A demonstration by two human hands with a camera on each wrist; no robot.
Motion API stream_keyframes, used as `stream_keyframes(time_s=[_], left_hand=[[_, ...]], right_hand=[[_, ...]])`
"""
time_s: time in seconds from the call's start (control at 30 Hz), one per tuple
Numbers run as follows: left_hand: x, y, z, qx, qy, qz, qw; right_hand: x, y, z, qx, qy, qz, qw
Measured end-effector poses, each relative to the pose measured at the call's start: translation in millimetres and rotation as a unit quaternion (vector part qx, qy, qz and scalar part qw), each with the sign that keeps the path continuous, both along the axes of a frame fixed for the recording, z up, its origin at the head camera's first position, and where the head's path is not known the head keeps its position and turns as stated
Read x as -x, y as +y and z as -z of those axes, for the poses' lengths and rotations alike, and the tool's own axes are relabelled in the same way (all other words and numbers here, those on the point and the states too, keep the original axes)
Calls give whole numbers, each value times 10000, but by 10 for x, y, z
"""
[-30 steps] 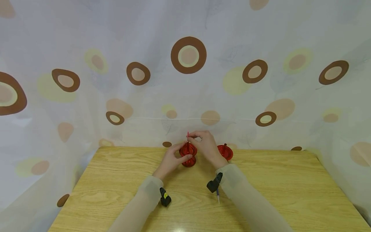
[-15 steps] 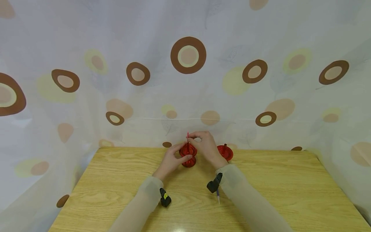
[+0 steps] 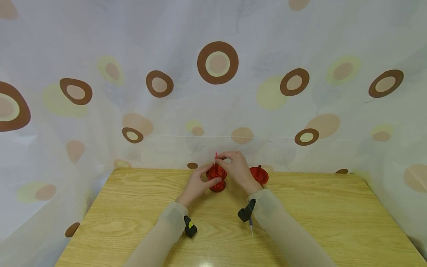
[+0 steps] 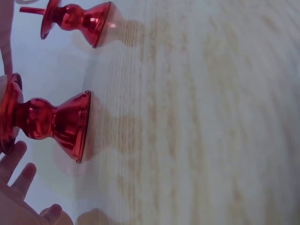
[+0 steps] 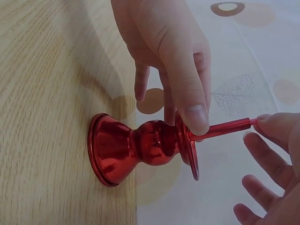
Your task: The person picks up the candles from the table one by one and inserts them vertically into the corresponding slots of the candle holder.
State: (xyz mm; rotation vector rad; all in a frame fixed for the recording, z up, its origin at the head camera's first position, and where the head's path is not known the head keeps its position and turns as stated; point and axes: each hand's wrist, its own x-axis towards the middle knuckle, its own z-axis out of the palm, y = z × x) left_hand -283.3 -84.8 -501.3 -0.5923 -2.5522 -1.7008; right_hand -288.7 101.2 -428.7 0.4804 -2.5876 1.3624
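A shiny red metal candlestick [image 3: 217, 186] stands upright at the back of the table, with a flared base, a dish and a narrow tube on top. My left hand [image 3: 196, 184] grips its dish between thumb and fingers; in the right wrist view the thumb lies on the dish [image 5: 192, 161]. At the tube's upper end, my right hand [image 3: 237, 170] pinches a thin pink candle [image 3: 216, 155] between thumb and index finger. Its lower end meets the tube's mouth; how deep it sits cannot be told. The other right fingers [image 5: 260, 190] are spread apart from the candlestick.
A second red candlestick [image 3: 260, 175] stands just right of my right hand, partly behind the wrist. On the wooden table [image 3: 133, 218], a thin purple and white stick [image 3: 251, 227] lies by the right sleeve. A patterned curtain [image 3: 186, 111] hangs close behind.
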Motion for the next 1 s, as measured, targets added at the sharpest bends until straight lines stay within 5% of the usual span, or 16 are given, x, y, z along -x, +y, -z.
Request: stream_keyframes(time_s=[1.0], left_hand=[[23,28,23,26,85,2,10000]], right_hand=[[-101,100,-40,86,43,83,9999]])
